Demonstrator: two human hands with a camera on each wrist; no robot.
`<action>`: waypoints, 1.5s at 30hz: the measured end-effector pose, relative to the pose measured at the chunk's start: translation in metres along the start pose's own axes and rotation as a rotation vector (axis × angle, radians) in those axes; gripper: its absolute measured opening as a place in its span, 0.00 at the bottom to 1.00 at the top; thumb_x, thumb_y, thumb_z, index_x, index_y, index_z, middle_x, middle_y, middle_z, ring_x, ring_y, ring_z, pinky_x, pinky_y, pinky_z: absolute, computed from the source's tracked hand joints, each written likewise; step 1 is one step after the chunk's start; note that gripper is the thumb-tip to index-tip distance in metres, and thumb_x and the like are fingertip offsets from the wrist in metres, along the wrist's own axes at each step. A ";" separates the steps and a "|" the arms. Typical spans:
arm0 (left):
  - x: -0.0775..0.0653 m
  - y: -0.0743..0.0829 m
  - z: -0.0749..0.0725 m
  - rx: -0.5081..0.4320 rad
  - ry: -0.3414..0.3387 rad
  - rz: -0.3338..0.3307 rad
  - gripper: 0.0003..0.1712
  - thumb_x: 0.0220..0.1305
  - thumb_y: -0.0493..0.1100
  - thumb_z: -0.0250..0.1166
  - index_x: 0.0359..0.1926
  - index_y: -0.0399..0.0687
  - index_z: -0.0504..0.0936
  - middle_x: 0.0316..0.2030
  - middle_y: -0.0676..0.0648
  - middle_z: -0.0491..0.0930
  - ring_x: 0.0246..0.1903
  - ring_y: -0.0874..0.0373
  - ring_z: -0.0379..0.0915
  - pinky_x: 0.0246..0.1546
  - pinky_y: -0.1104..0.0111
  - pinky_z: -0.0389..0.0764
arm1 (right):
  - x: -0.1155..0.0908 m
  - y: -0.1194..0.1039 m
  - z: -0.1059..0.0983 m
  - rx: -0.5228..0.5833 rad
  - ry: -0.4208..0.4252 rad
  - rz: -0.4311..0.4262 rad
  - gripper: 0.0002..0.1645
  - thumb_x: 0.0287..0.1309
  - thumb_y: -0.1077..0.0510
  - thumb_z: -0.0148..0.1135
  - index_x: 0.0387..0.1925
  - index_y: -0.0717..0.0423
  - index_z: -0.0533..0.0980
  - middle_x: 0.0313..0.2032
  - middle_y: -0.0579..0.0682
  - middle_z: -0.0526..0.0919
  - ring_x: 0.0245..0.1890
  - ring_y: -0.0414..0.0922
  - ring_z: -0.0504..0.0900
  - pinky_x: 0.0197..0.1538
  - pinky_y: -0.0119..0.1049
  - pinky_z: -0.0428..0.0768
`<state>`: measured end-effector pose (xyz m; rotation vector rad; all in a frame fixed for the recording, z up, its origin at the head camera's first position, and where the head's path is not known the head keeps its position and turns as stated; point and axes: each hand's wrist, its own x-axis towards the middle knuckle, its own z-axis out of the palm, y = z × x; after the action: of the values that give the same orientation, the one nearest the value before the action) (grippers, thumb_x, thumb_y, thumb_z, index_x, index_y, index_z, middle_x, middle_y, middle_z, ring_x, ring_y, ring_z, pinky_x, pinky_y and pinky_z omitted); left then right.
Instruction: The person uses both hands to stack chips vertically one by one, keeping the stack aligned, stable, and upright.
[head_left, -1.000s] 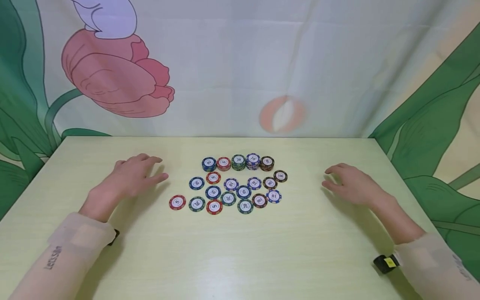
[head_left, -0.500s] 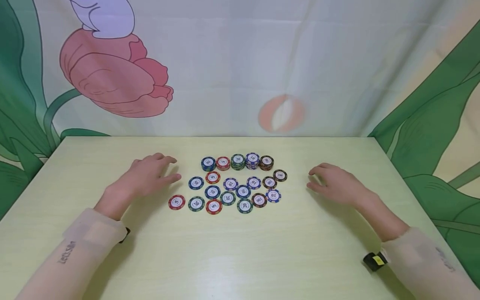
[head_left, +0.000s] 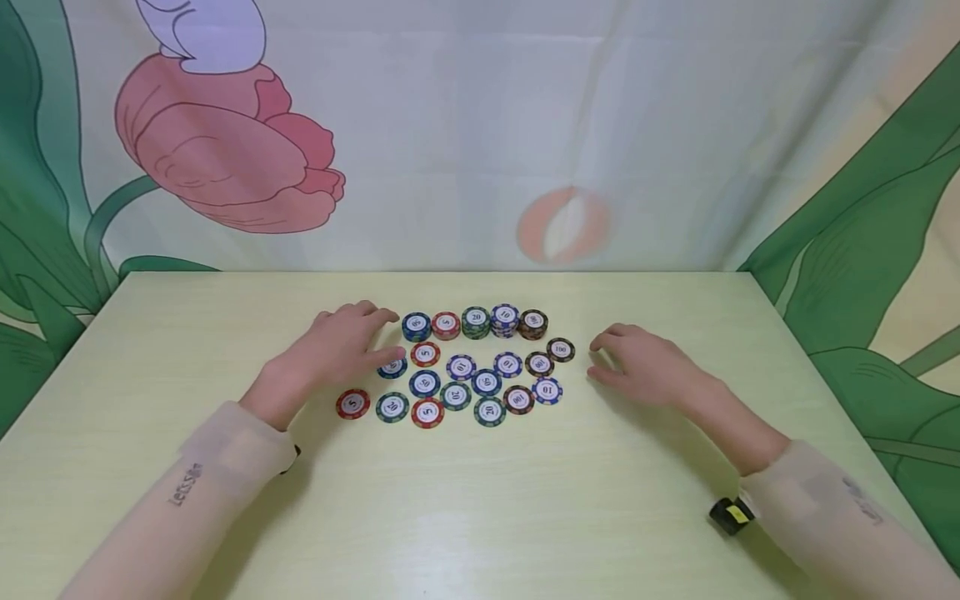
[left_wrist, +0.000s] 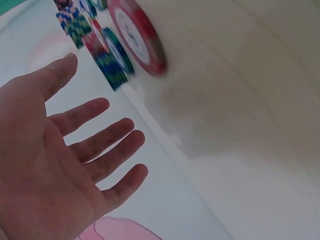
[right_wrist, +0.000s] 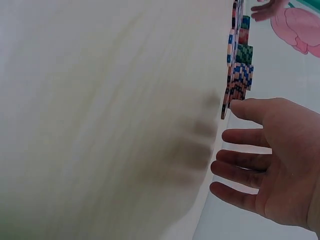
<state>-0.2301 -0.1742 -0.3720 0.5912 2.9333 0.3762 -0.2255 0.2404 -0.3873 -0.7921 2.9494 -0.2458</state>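
Observation:
Poker chips lie in the middle of the table, several of them loose and flat. Behind these stands a row of stacks: a blue stack [head_left: 416, 327], a red stack [head_left: 446, 325], a green stack [head_left: 476, 322], a purple-blue stack [head_left: 505, 320] and a black stack [head_left: 533, 323]. My left hand [head_left: 337, 344] hovers at the left of the chips, empty, fingers spread; its thumb overlaps a loose blue chip [head_left: 393, 368] in the head view. To the right, my right hand [head_left: 637, 364] is held with relaxed fingers, nearest the loose black 100 chip [head_left: 560, 350], holding nothing.
The pale table [head_left: 465, 500] ends at a back edge against a printed curtain [head_left: 435, 133]. At the near left of the group lies a red chip [head_left: 353, 404]. A black wrist device [head_left: 731, 516] hangs under the right sleeve.
Both hands have moved inward toward the chips, the left hand going right and the right hand going left. The chips keep their places.

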 end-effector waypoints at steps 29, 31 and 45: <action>0.056 0.077 0.012 0.032 -0.024 0.088 0.42 0.72 0.58 0.64 0.77 0.44 0.62 0.74 0.41 0.63 0.72 0.42 0.58 0.67 0.41 0.58 | 0.025 -0.020 0.004 -0.040 -0.037 -0.057 0.28 0.67 0.52 0.67 0.62 0.63 0.77 0.57 0.61 0.79 0.57 0.58 0.78 0.56 0.53 0.79; 0.060 0.080 0.014 0.028 -0.035 0.088 0.43 0.72 0.59 0.63 0.78 0.45 0.61 0.74 0.41 0.63 0.72 0.43 0.57 0.67 0.42 0.58 | 0.026 -0.020 0.004 -0.049 -0.032 -0.068 0.27 0.66 0.53 0.68 0.61 0.64 0.77 0.55 0.61 0.80 0.55 0.57 0.79 0.55 0.52 0.80; 0.087 0.095 0.017 0.017 -0.101 0.088 0.45 0.73 0.60 0.62 0.80 0.48 0.56 0.76 0.43 0.59 0.73 0.43 0.55 0.68 0.41 0.55 | 0.039 -0.021 0.004 -0.066 -0.031 -0.098 0.25 0.65 0.56 0.70 0.57 0.67 0.78 0.45 0.57 0.80 0.45 0.52 0.80 0.48 0.48 0.81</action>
<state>-0.2719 -0.0511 -0.3691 0.7221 2.8235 0.3206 -0.2484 0.2018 -0.3888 -0.9416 2.9070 -0.1419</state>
